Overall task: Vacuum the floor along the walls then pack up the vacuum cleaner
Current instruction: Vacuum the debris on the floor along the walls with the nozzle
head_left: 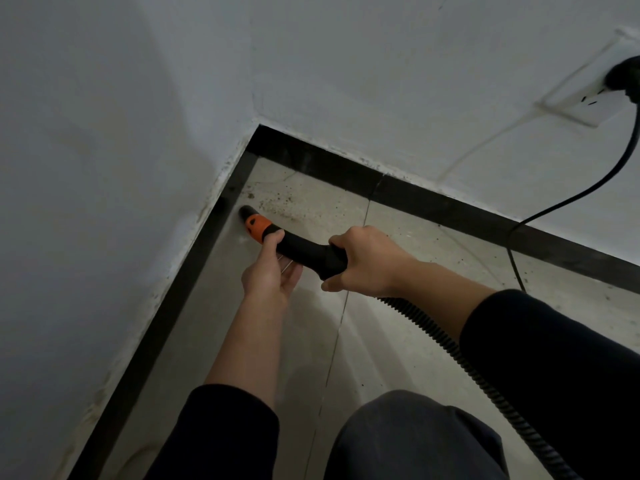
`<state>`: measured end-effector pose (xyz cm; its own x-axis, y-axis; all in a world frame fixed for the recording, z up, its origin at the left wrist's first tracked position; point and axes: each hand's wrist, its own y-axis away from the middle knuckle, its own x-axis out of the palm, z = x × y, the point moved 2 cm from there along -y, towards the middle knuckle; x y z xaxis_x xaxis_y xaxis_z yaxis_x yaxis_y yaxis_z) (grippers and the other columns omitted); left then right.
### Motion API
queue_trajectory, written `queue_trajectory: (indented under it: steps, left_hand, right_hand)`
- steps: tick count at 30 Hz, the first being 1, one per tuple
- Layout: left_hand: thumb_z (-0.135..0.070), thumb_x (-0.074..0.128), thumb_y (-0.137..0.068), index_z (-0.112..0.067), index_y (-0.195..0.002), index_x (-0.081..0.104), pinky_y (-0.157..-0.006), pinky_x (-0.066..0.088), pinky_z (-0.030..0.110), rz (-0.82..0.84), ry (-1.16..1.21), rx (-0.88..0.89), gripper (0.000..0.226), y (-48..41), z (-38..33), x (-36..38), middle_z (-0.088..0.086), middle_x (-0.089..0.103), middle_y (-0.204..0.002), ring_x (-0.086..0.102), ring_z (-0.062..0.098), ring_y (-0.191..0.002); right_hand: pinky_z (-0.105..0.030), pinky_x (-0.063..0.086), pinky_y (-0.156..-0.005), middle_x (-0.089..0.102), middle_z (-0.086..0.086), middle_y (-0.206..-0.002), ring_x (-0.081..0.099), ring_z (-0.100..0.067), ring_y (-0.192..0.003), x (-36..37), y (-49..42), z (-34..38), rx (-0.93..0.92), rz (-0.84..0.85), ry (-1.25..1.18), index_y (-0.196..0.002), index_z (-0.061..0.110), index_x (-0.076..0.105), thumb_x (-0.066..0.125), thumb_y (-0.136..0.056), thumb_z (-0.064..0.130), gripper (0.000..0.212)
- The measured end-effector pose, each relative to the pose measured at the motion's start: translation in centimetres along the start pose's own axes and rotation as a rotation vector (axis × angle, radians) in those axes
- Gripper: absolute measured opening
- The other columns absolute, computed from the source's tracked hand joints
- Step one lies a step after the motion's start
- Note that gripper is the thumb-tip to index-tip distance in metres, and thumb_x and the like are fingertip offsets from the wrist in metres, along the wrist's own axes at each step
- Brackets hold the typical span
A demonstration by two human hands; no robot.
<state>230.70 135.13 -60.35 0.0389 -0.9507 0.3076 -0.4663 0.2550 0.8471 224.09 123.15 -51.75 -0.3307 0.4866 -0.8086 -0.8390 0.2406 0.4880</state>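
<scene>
A black vacuum nozzle [304,252] with an orange collar [257,227] points into the room corner, its tip close to the dark skirting [194,282] on the left wall. My left hand [272,271] holds the nozzle from below just behind the orange collar, thumb on top. Further back, my right hand [363,263] grips the black handle. A ribbed black hose [446,344] runs from the handle down to the lower right. Dark crumbs and dust [280,202] lie on the pale floor tiles near the corner.
White walls meet at the corner [254,123]. A white socket [588,95] on the right wall has a black plug [623,76] in it, and its black cord [571,199] drops to the floor at right. My knee [408,441] is at the bottom.
</scene>
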Motion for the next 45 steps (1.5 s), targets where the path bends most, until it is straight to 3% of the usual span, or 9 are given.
queue_trajectory:
  steps: [10,17,26,29,45]
  left_hand:
    - [-0.036,0.072,-0.083,-0.009,-0.121,0.061,-0.058,0.052,0.020,-0.012,-0.004,0.004,0.048,-1.3,-1.6,-0.2,0.006,0.071,-0.102,0.068,0.012,-0.088]
    - [-0.033,0.072,-0.084,-0.010,-0.124,0.059,-0.063,0.053,0.023,0.041,-0.020,-0.002,0.048,-1.2,-1.3,0.1,0.009,0.069,-0.103,0.066,0.016,-0.092]
    - [-0.032,0.071,-0.086,-0.008,-0.122,0.060,-0.055,0.055,0.020,0.070,-0.059,-0.018,0.045,-0.5,0.2,1.5,0.010,0.070,-0.106,0.067,0.017,-0.094]
    - [-0.032,0.072,-0.085,-0.007,-0.123,0.060,-0.052,0.055,0.020,0.075,-0.063,-0.027,0.047,-0.3,0.8,1.8,0.011,0.070,-0.106,0.067,0.017,-0.094]
    - [-0.028,0.070,-0.087,-0.008,-0.114,0.060,-0.062,0.056,0.023,0.124,-0.125,-0.055,0.035,1.4,3.9,3.8,0.013,0.069,-0.106,0.067,0.019,-0.097]
  right_hand:
    - [-0.023,0.039,-0.052,0.056,0.003,-0.070,0.055,-0.012,-0.063,0.0,-1.3,1.3,0.012,-0.044,-0.008,-0.097,0.016,0.062,0.077,-0.076,0.038,0.033]
    - [-0.023,0.044,-0.053,0.058,0.001,-0.073,0.057,-0.013,-0.064,0.2,-0.9,0.8,0.043,-0.045,-0.016,-0.100,0.016,0.062,0.076,-0.077,0.038,0.035]
    - [-0.025,0.047,-0.055,0.059,0.001,-0.072,0.058,-0.013,-0.064,-0.1,0.7,-1.1,0.073,-0.034,-0.018,-0.099,0.016,0.064,0.076,-0.077,0.039,0.034]
    - [-0.022,0.040,-0.052,0.057,0.002,-0.070,0.056,-0.012,-0.063,-0.2,1.3,-1.6,0.078,-0.029,-0.018,-0.096,0.017,0.062,0.076,-0.078,0.038,0.032]
    - [-0.022,0.041,-0.053,0.058,0.001,-0.074,0.055,-0.012,-0.064,0.2,4.2,-4.8,0.141,-0.020,-0.028,-0.098,0.018,0.061,0.076,-0.078,0.040,0.033]
